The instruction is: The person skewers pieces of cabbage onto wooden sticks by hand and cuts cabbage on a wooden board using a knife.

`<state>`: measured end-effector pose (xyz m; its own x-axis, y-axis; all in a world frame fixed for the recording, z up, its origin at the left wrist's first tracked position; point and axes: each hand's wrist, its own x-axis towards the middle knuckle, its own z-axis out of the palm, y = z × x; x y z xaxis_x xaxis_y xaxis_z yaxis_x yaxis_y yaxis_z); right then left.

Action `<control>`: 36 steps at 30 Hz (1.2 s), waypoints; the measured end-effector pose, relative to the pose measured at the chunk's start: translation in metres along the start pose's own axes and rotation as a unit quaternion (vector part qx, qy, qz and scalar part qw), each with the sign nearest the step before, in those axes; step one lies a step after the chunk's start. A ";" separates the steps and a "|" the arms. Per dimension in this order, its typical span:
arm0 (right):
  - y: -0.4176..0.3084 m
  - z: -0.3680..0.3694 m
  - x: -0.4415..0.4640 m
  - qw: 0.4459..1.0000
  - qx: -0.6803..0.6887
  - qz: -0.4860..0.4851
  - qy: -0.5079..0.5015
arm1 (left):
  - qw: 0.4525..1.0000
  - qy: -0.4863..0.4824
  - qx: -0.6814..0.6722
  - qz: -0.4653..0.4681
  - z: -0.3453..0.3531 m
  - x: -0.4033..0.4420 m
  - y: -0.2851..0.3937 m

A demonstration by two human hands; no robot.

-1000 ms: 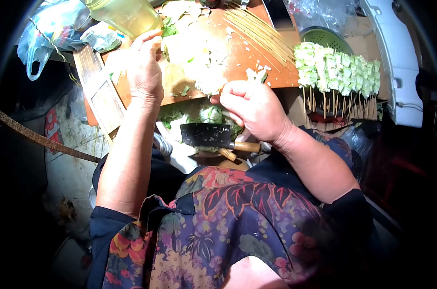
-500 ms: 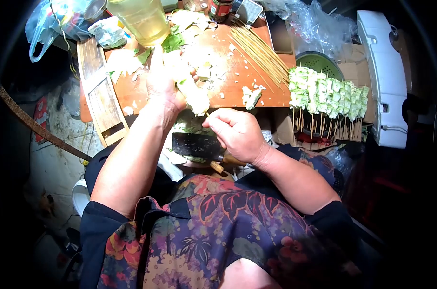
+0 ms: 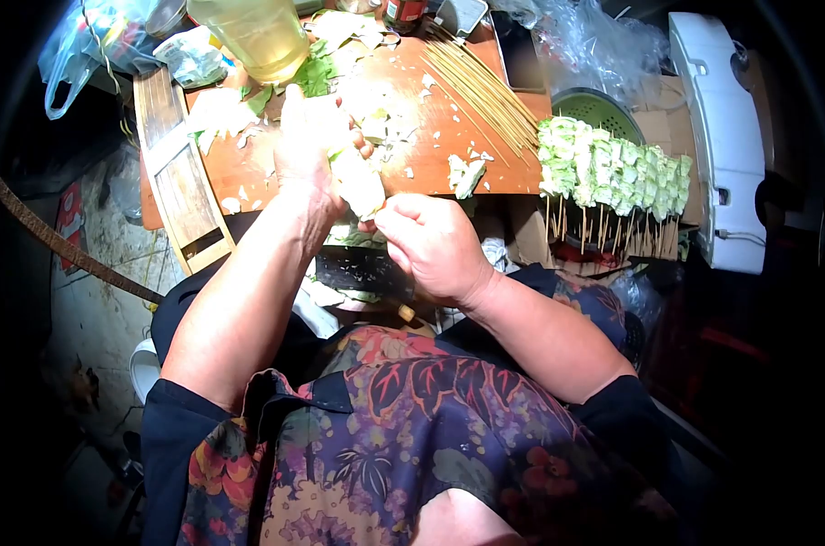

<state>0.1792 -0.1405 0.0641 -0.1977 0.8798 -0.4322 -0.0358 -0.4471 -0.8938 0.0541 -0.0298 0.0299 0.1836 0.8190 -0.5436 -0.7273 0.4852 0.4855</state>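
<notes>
Though overexposed, left hand (image 3: 309,153) curled round cabbage (image 3: 360,185), right grip (image 3: 435,247) pinched, seemingly on skewer (image 3: 376,217).

Nearest us, the garment (image 3: 412,428) is dark purple, patterned with red, orange and tan flowers, and its sleeves (image 3: 183,432) are plain navy. We see an orange-brown tabletop (image 3: 508,178), golden-tan sticks (image 3: 485,100) and a pale green-white leaf piece (image 3: 360,182). At right we find light-green threaded leaves (image 3: 613,168), a green colander (image 3: 608,106) and white foam (image 3: 717,136); far left, a light-blue bag (image 3: 60,45).
</notes>
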 end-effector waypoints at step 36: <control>0.011 -0.383 -0.175 0.623 -0.528 0.236 0.527 | 0.926 -0.071 0.357 -0.100 0.007 -0.003 -0.026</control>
<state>0.5891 -0.2378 0.0836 0.8302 0.5572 -0.0184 0.5575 -0.8299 0.0232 0.0772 -0.0431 0.0237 0.3891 0.6984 -0.6008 -0.0566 0.6690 0.7411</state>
